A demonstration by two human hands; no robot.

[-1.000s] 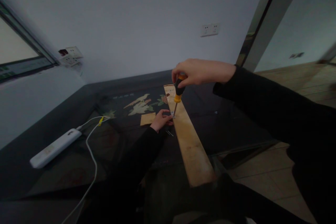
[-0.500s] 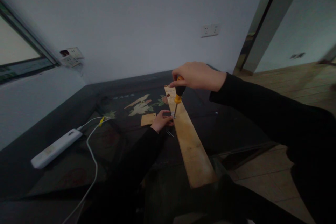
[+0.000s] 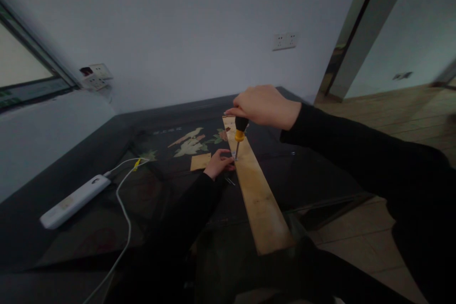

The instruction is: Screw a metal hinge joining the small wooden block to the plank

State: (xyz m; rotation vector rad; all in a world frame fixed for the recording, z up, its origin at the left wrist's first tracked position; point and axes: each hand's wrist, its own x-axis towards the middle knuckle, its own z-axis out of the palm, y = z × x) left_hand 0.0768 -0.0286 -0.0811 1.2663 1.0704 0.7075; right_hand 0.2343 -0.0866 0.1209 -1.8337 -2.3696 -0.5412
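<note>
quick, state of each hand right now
Left hand: fingers at a small shiny piece by the edge of the wooden board; grip can't be told.
Right hand: closed around the screwdriver.

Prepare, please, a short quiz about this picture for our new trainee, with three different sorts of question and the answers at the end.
1. Choose one. The right hand holds:
a) a hammer
b) a screwdriver
c) a pair of pliers

2. True or false? The small wooden piece lies on top of the long wooden board.

3. Where is the left hand in relation to the board?

Key:
1. b
2. False. The small wooden piece lies on the dark table, left of the board.
3. At the board's left edge, close to the screwdriver's tip.
</note>
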